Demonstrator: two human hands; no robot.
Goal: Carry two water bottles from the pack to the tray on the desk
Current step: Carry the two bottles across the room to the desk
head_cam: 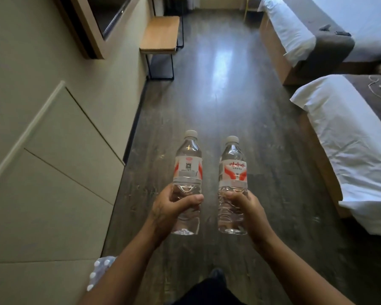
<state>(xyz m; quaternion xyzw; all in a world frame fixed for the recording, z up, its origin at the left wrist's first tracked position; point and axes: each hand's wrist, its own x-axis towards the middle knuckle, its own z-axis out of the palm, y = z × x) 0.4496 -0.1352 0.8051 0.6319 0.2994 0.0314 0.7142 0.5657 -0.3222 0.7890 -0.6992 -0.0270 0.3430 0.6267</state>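
I hold two clear water bottles upright in front of me, above the dark wood floor. My left hand (174, 205) grips the lower half of the left bottle (187, 166), which has a white cap and a red-and-white label. My right hand (246, 208) grips the lower half of the right bottle (233, 170), same kind, label with red characters facing me. The pack of bottles (100, 271) lies on the floor at the lower left, partly hidden by my left forearm. No tray is in view.
A wooden bench (161, 34) on black legs stands against the left wall ahead. Two beds with white sheets, the near bed (348, 137) and the far bed (295, 36), line the right side. The floor aisle (220, 84) runs between them. A panelled wall (53, 150) is on my left.
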